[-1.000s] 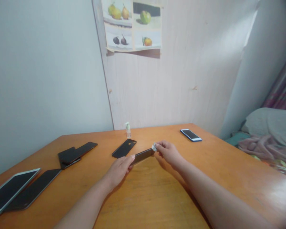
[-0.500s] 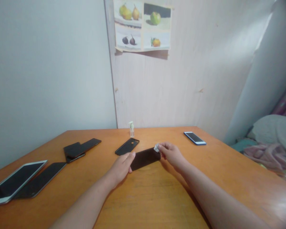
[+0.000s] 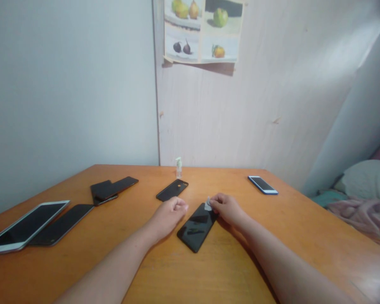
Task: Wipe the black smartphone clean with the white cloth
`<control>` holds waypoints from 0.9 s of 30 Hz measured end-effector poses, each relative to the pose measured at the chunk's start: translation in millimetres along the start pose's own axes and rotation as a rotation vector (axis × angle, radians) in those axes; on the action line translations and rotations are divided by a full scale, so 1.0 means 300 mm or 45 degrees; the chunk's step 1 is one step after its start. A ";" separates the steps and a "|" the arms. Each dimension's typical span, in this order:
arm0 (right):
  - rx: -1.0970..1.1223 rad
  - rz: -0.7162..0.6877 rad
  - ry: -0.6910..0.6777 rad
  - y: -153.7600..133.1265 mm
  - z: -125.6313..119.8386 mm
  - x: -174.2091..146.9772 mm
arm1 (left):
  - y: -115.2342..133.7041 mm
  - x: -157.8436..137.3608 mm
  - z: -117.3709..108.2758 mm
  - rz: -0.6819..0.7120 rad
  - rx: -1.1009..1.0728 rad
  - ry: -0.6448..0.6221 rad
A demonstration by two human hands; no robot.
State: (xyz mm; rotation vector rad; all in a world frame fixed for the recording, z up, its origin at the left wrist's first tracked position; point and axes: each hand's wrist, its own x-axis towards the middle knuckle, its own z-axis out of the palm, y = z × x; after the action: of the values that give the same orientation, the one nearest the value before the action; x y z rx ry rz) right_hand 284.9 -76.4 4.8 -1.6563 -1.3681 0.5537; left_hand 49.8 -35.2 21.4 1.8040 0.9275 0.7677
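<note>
A black smartphone (image 3: 196, 230) lies at a slant in front of me, its glossy face up with reflections on it. My right hand (image 3: 226, 209) pinches a small white wipe (image 3: 208, 205) against the phone's far end, thumb and index finger together. Just left of the phone is my left hand (image 3: 169, 215). It holds nothing; its fingers are loosely bent, with the thumb stretched toward the phone and not touching it. Behind that hand rests a black phone case (image 3: 172, 190) with a round hole.
A small clear pump bottle (image 3: 179, 169) stands at the back of the wooden table (image 3: 183, 278). Several dark phones (image 3: 63, 223) and a white tablet (image 3: 28, 226) lie on the left. At the back right is a white-faced phone (image 3: 262, 185) with a blue edge.
My left hand has let go of the black phone. The phone has swung from lying crosswise and lifted between both hands to a steeper slant on the table. My view has shifted slightly.
</note>
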 end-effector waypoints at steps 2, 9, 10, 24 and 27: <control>-0.012 0.010 -0.011 -0.003 -0.002 -0.001 | 0.008 -0.017 0.008 0.053 0.104 -0.012; -0.090 -0.019 0.012 0.014 -0.005 0.006 | 0.052 -0.084 0.022 0.363 0.630 -0.260; -0.114 -0.032 0.025 0.015 -0.007 0.007 | 0.055 -0.089 0.024 0.391 0.665 -0.283; -0.703 -0.331 -0.057 -0.045 -0.016 -0.044 | 0.032 -0.057 -0.059 0.248 0.933 -0.266; -0.822 -0.370 -0.133 -0.065 -0.011 -0.062 | 0.042 -0.056 -0.098 0.236 1.041 -0.355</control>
State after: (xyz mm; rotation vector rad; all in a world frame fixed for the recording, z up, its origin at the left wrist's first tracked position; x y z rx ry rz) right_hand 271.6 -95.2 19.3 -1.8823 -1.9627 0.0158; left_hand 20.4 -39.5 42.1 2.6527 0.9645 0.2176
